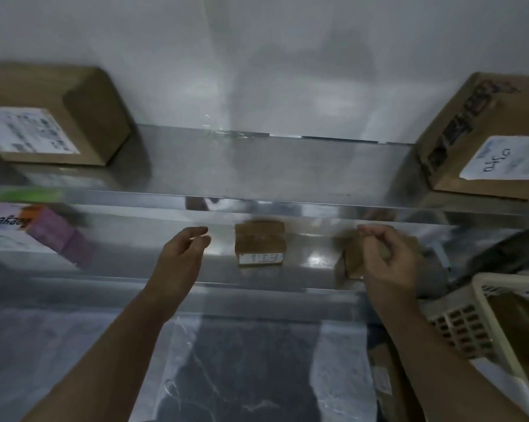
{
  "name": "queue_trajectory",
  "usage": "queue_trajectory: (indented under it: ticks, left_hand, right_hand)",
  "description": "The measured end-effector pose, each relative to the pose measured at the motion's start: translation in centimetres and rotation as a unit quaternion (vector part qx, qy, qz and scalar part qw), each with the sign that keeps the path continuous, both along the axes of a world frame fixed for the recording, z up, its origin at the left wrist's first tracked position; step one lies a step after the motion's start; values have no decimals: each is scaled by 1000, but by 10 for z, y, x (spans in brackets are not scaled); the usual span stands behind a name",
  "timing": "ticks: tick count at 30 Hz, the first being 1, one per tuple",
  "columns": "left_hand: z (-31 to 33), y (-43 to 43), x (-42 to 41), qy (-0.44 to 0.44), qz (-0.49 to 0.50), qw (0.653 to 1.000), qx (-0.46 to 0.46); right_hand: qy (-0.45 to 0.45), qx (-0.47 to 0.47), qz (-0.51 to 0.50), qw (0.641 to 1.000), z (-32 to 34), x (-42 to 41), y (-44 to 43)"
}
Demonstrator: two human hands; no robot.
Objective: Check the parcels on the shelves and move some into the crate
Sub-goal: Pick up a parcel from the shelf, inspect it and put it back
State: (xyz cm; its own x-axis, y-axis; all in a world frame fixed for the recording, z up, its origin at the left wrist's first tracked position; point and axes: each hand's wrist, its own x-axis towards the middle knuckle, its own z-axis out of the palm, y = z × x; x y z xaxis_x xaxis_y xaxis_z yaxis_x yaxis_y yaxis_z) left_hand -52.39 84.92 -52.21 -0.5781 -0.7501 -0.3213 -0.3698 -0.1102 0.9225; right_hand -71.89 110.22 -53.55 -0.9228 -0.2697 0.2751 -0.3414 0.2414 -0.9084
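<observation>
Currently hovering left hand [184, 248], loose and empty, beside centre-frame parcel [260, 246], likely for label check; holding right hand [388, 263] curled against blurred box [350, 264], grip untellable.

We've got a small brown parcel [260, 246] upright on the mid shelf [312, 269], second parcel [350, 264] to its right, beige crate [467, 321] btm right.

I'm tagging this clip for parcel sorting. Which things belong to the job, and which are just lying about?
Part of the job: left hand, right hand, small taped box between them, second small box behind the right hand, large labelled box top left, large labelled box top right, purple box, beige crate.
Lying about: dark bundle beside the crate, clear plastic sheeting below.
</observation>
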Motion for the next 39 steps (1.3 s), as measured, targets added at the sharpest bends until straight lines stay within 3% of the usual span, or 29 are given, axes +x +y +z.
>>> queue_trajectory:
  ticks: [3,7,13,21,27,39]
  left_hand:
    - [-19,-10,0,-1,3,1000,-9]
    - [-50,-20,-22,23,12,999,-27]
    - [-168,-33,-62,81,-14,996,-28]
    - [-279,-34,-84,170,-30,984,-50]
    - [-290,-33,-93,234,-58,968,-64]
    - [-270,-26,-94,261,-45,961,-84]
  right_hand:
    - [-49,-10,16,999,-36,-2,-29]
    - [-29,19,27,999,-84,-11,-65]
    - [-82,11,70,994,-196,-22,-111]
    - [-77,-92,114,986,-293,-21,-145]
    - [-60,-123,99,986,-304,-27,-156]
    - [-51,-136,69,987,-279,-23,-152]
